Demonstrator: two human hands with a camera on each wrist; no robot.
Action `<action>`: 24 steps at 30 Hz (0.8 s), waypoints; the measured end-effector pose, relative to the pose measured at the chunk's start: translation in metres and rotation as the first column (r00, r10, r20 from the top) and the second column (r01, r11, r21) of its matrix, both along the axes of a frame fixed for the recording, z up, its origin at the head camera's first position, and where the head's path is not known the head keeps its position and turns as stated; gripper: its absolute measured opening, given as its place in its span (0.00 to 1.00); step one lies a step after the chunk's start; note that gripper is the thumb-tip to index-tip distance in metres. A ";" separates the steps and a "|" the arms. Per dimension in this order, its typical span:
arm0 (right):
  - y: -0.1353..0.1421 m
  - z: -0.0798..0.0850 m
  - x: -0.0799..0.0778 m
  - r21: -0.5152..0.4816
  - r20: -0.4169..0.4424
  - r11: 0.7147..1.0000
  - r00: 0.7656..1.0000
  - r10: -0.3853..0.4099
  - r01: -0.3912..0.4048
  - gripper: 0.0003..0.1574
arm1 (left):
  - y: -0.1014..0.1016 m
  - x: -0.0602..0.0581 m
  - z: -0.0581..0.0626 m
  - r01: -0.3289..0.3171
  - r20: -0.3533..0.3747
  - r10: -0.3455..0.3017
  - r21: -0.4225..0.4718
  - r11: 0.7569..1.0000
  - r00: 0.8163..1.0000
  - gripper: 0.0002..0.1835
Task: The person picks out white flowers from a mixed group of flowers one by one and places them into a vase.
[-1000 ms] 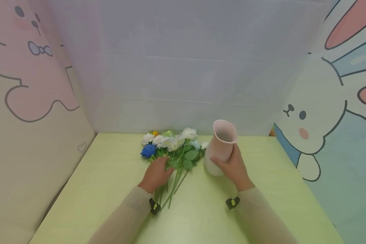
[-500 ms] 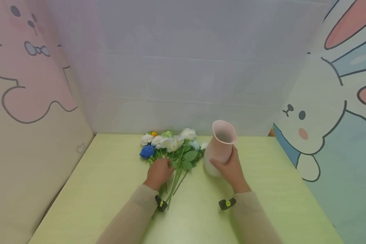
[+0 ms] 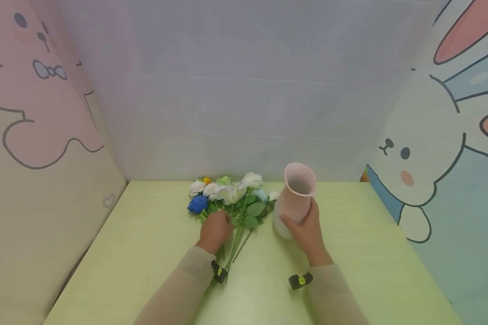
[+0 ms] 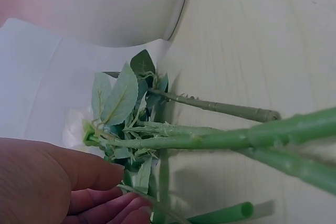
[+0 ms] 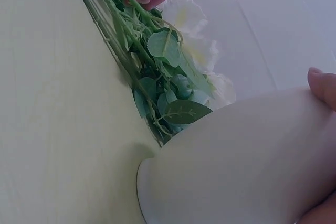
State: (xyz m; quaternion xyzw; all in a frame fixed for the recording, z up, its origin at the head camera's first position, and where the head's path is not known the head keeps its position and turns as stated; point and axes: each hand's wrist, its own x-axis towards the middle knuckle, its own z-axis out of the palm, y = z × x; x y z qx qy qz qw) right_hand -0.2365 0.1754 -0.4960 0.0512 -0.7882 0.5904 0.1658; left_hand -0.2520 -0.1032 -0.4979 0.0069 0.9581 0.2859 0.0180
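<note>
My left hand (image 3: 215, 231) is over the stems of a bunch of artificial flowers lying on the table. In the left wrist view, its thumb and fingers pinch a thin green stem (image 4: 152, 200), with thicker stems (image 4: 210, 139) just beside it. White blooms (image 3: 229, 193) and a blue flower (image 3: 198, 204) lie beyond that hand, with green leaves (image 3: 255, 209) to its right. My right hand (image 3: 307, 231) grips the body of a pale pink and white vase (image 3: 291, 206), thumb on the near side, fingers round the right. The vase's flared mouth faces up.
The light yellow-green table (image 3: 146, 253) ends at a pale back wall (image 3: 236, 108). Printed side panels stand left and right, the right one with a rabbit (image 3: 423, 149). A small orange flower (image 3: 206, 180) lies at the back of the bunch.
My left hand has moved slightly right and its fingers have closed in among the stems. My right hand stays on the vase, its wrist shifted slightly left and nearer.
</note>
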 end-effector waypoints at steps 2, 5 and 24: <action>-0.001 0.000 0.003 -0.003 -0.003 1.000 1.000 0.002 -0.002 0.66 | 0.001 -0.001 0.001 0.001 0.004 -0.001 0.014 1.000 1.000 0.12; -0.002 0.000 0.006 -0.002 0.003 1.000 1.000 0.004 -0.004 0.66 | 0.001 -0.002 0.002 0.003 0.015 -0.003 0.033 0.999 1.000 0.13; -0.005 -0.003 0.010 0.009 -0.047 1.000 0.999 0.000 0.000 0.65 | -0.008 -0.019 -0.007 -0.047 0.156 -0.004 0.321 0.946 0.988 0.15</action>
